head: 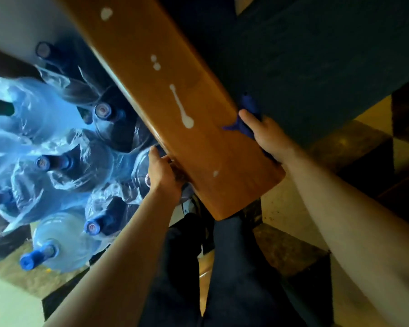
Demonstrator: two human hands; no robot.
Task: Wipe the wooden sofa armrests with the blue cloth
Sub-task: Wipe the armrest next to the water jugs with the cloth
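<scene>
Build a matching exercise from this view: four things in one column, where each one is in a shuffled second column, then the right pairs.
Things
1. blue cloth
2. left hand
3. white streak
4. water jugs

Places
A. on the floor beside the armrest, wrapped in clear plastic
B. on top of the wooden armrest
C. gripping the armrest's edge on the jug side
D. under the right hand, at the armrest's edge by the dark cushion

Pairs: 1-D, 2-C, 3-B, 4-A
</scene>
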